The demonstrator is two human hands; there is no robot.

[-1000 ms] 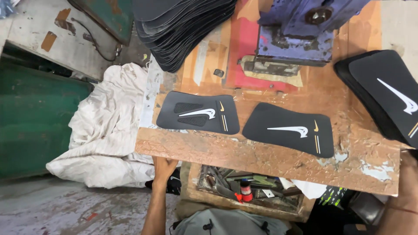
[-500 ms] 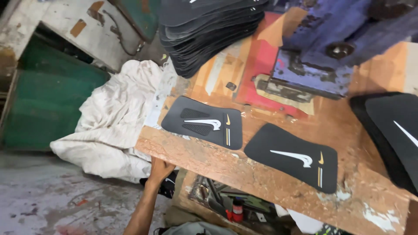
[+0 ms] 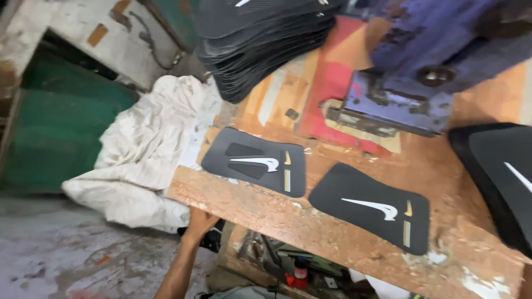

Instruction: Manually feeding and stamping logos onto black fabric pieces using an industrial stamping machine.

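Your left hand (image 3: 198, 222), low centre-left, reaches under the bench edge (image 3: 266, 213) below the black pad (image 3: 255, 161); its grip is hidden, right hand unseen

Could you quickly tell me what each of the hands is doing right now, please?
Left hand: reaching under the wooden bench edge; whether it grips anything cannot be told.
Right hand: not in view.
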